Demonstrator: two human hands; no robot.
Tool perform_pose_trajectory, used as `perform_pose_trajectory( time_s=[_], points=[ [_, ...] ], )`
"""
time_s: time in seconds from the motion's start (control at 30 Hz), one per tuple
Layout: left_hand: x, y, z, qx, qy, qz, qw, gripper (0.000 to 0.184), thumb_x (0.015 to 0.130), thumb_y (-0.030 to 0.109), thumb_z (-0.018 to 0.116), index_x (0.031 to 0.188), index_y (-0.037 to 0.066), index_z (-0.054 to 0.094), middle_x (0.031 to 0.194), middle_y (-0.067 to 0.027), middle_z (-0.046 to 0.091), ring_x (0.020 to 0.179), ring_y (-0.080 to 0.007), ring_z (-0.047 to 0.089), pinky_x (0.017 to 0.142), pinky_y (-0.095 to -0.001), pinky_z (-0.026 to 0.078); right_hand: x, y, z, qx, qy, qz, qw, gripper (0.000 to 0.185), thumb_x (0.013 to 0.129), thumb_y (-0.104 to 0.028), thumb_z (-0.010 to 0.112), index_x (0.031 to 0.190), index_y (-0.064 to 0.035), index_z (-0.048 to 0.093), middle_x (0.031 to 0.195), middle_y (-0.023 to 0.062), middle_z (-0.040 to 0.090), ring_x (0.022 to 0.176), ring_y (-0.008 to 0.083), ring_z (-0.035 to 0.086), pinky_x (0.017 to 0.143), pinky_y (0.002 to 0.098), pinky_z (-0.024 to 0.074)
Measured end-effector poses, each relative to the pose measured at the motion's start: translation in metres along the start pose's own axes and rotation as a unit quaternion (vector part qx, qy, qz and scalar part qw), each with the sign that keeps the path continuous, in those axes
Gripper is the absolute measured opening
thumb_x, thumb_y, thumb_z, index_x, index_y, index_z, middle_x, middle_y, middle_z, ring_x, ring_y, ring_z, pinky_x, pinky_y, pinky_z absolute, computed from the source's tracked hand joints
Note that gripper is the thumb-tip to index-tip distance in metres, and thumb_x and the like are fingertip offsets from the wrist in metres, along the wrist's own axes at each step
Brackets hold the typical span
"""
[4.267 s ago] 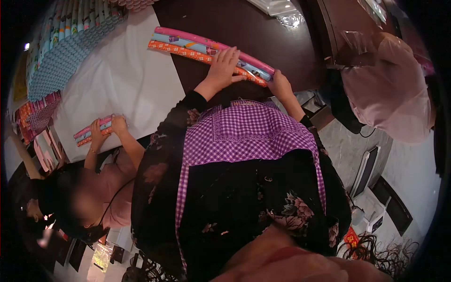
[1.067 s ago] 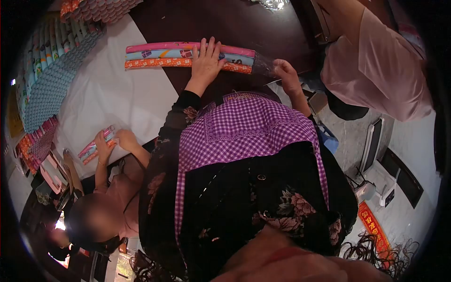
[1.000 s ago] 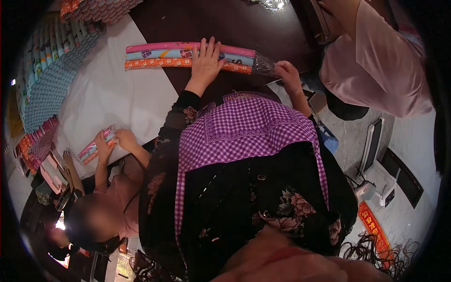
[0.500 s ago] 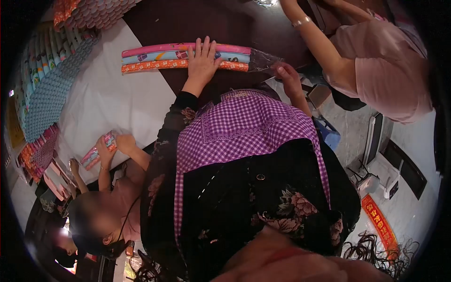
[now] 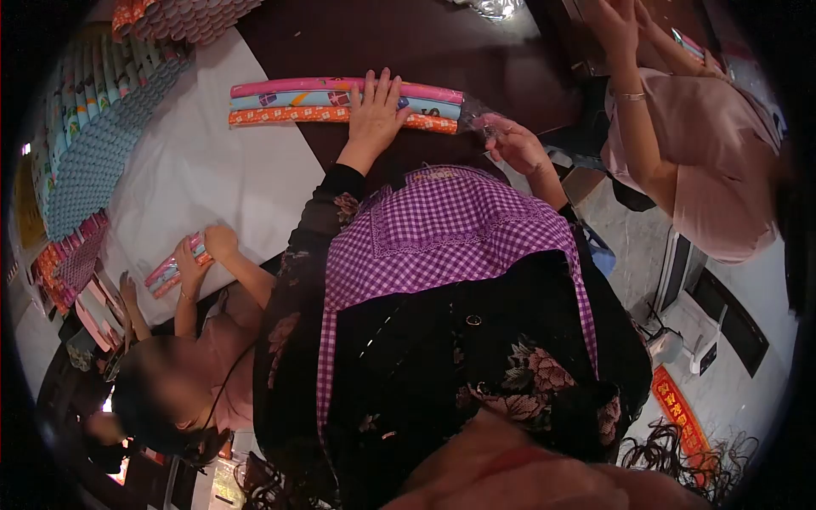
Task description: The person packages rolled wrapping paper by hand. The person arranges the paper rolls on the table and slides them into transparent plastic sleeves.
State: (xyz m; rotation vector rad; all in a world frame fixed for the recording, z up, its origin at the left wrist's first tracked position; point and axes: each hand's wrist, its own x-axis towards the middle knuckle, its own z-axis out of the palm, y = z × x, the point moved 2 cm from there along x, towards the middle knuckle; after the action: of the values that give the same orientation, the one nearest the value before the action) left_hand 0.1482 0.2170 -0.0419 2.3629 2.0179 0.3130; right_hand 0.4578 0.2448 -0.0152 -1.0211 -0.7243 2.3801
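Note:
Three long patterned rolls, which look like wrapping paper in pink, blue and orange, lie side by side in a clear plastic sleeve. They rest partly on white sheeting and partly on the dark tabletop. My left hand presses down on them right of their middle, palm down with fingers spread. Beyond the right ends of the rolls, the loose end of the plastic sleeve looks crumpled. My right hand pinches that loose plastic between thumb and fingers.
Stacks of similar rolls stand along the left side. At lower left, a co-worker's hands hold a small bundle of rolls on the white sheeting. Another co-worker in pink is close by at right. Shiny plastic lies at the top edge.
My right hand has moved nearer the roll ends, and the sleeve's loose end is more bunched. My left hand stays on the rolls. The right co-worker's arm has swung away to the right.

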Motion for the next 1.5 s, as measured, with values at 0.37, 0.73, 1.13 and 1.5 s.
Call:
perform_pose_trajectory(
  time_s=[0.37, 0.73, 1.13, 1.5],
  points=[
    [-0.002, 0.0, -0.005, -0.029, 0.0, -0.011, 1.0, 0.064, 0.09, 0.046, 0.057, 0.141, 0.01, 0.045, 0.15, -0.0112, 0.036, 0.141, -0.0346, 0.029, 0.11, -0.0578, 0.024, 0.057, 0.025, -0.022, -0.328, 0.196, -0.003, 0.924, 0.034, 0.093, -0.019, 0.061, 0.122, -0.0007, 0.063, 0.094, 0.0106, 0.068, 0.074, 0.0126, 0.061, 0.068, 0.023, 0.0469],
    [-0.002, 0.0, -0.01, -0.012, -0.073, -0.015, 0.997, 0.064, 0.099, 0.049, 0.039, 0.15, 0.011, 0.031, 0.158, -0.0112, 0.022, 0.146, -0.0352, 0.017, 0.115, -0.0555, 0.014, 0.061, 0.015, 0.017, -0.208, 0.292, 0.04, 0.932, 0.023, 0.09, -0.027, 0.064, 0.093, -0.0051, 0.07, 0.058, -0.0045, 0.048, 0.043, 0.0049, 0.038, 0.038, 0.0259, 0.0241],
    [-0.002, -0.001, -0.01, -0.043, 0.022, -0.009, 0.999, 0.064, 0.093, 0.05, 0.049, 0.14, 0.007, 0.046, 0.15, -0.0146, 0.036, 0.14, -0.0361, 0.029, 0.112, -0.0572, 0.02, 0.057, -0.006, -0.008, -0.346, 0.163, 0.014, 0.924, 0.04, 0.098, -0.041, 0.053, 0.096, -0.0043, 0.068, 0.061, -0.0014, 0.05, 0.05, 0.0087, 0.042, 0.045, 0.0307, 0.0322],
    [-0.001, -0.001, -0.011, -0.028, -0.015, -0.011, 0.999, 0.064, 0.095, 0.05, 0.047, 0.143, 0.009, 0.04, 0.152, -0.0134, 0.033, 0.141, -0.0369, 0.027, 0.109, -0.0593, 0.023, 0.067, 0.015, -0.029, -0.398, 0.068, -0.12, 0.907, 0.035, 0.099, -0.025, 0.052, 0.12, 0.0019, 0.061, 0.103, 0.0079, 0.063, 0.096, 0.0144, 0.058, 0.088, 0.0283, 0.0445]
  ],
)
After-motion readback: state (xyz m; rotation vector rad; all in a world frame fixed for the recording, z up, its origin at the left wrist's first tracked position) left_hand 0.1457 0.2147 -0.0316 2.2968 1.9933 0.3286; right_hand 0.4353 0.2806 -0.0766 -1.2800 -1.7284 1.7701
